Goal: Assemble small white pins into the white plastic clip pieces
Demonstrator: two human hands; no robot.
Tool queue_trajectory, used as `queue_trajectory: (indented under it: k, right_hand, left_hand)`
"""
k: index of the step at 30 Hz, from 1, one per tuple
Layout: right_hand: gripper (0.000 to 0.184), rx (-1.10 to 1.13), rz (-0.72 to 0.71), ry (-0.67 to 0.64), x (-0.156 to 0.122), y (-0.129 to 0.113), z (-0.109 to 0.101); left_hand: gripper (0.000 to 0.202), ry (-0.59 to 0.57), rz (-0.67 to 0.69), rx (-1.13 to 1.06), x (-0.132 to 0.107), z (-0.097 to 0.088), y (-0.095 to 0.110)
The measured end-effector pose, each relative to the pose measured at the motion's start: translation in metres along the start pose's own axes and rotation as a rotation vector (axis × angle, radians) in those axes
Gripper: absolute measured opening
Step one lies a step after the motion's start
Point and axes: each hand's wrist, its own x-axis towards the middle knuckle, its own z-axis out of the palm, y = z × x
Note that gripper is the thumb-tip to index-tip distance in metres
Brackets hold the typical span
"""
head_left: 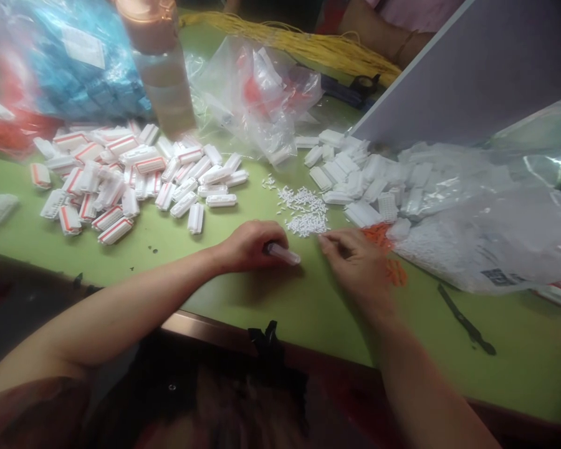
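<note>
near the middle of the surface [243, 299], back from its near edge, the left hand [257, 245] had its fingers curled round a slim pale block [286, 254], gripping it so that one end stuck out. the block's long axis ran from the fist toward the right hand [355, 255], slanting slightly to the near edge. a heap of small white pegs [307, 215] lay on the far-edge side of the gap between the hands, the pegs pointing every which way. the right hand was the nearer: its fingertips were at the heap's near right corner, so the pegs lay ahead and to the left of them. whether those fingers pinched a peg, i could not tell. striped white blocks [150, 164] were piled toward the left edge of the surface, plain white blocks [362, 214] beyond the right hand, orange pieces [378, 234] just beside it, and a dark knife-like tool [467, 321] nearer the right edge
</note>
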Motion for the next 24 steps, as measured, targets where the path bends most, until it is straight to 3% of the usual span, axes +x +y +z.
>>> queue_trajectory:
  k: [6, 10, 17, 21, 24]
  right_hand:
    - [0.017, -0.159, -0.127, -0.024, 0.004, -0.001, 0.014]
    - [0.016, -0.149, -0.182, -0.107, 0.003, 0.0, 0.008]
    - [0.019, -0.084, -0.109, -0.046, 0.0, 0.009, 0.001]
    - [0.017, -0.16, -0.16, -0.068, 0.001, 0.008, 0.006]
    - [0.017, -0.101, -0.114, -0.121, 0.004, 0.007, 0.008]
  left_hand:
    - [0.031, -0.009, 0.052, -0.035, -0.002, -0.002, -0.001]
    - [0.031, 0.002, 0.069, -0.056, -0.002, -0.001, -0.002]
    - [0.02, -0.027, 0.082, -0.058, -0.002, -0.001, -0.004]
    - [0.017, -0.023, 0.082, -0.052, -0.002, -0.001, -0.006]
    - [0.017, -0.025, 0.09, -0.03, -0.002, -0.002, -0.006]
